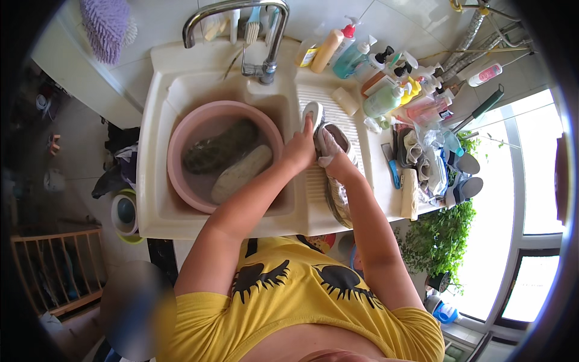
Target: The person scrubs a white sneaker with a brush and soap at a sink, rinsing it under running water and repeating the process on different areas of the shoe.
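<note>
My left hand [299, 151] grips a white-backed scrub brush [312, 113], index finger along its back. The brush meets the near-left edge of a light shoe [340, 135] with a dark opening. My right hand [334, 156], wet with suds, holds this shoe over the ribbed washboard [315, 185]. Beneath my right forearm lies a soapy, dark-edged shoe part [337, 199]; whether it belongs to the same shoe, I cannot tell. Left of my hands, a pink basin [174, 158] in the sink holds murky water with a dark patterned shoe [221, 147] and a pale shoe-shaped item [242, 174].
A chrome faucet [271, 54] arches above the sink [147, 181]. Pump bottles [382, 102] crowd the back right, near a cream cylindrical item [344, 101]. Further right are a blue-handled scraper [392, 169], more shoes [409, 145] and a leafy plant [441, 240] by the window.
</note>
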